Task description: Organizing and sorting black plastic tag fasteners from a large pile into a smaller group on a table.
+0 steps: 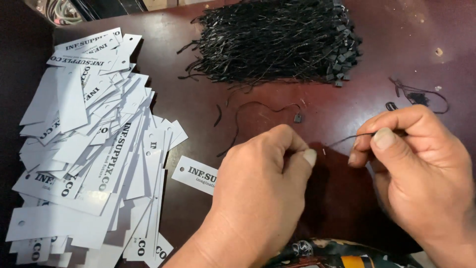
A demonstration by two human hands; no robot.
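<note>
My left hand (258, 193) is closed near the table's front middle, resting over one end of a white printed paper tag (194, 174). My right hand (416, 168) pinches a thin black string (342, 141) between thumb and forefinger; the string runs left toward my left fingertips. Whether my left fingers also grip the string is hidden. A single black loop string with a small plastic lock (297, 118) lies just beyond both hands.
A sprawling pile of white printed tags (94, 149) covers the left side of the dark brown table (198, 99). A thick bundle of black lock strings (277, 39) lies at the back centre. Another loose string (419, 97) sits at the right.
</note>
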